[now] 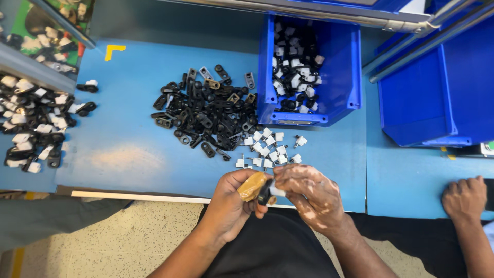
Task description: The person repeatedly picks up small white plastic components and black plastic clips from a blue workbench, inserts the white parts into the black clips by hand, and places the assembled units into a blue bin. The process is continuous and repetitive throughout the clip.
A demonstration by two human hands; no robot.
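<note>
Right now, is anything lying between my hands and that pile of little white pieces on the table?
Nothing visible does. The left hand and right hand hold a black clip at the table's near edge, and only bare blue table separates them from the white pieces. The black clip pile lies farther back.

Just beyond my fingers point(257, 185) I'm seeing white plugs point(267, 149), black clips point(206, 110), a blue bin point(339, 77), all sitting on the blue worktop point(128, 103).
</note>
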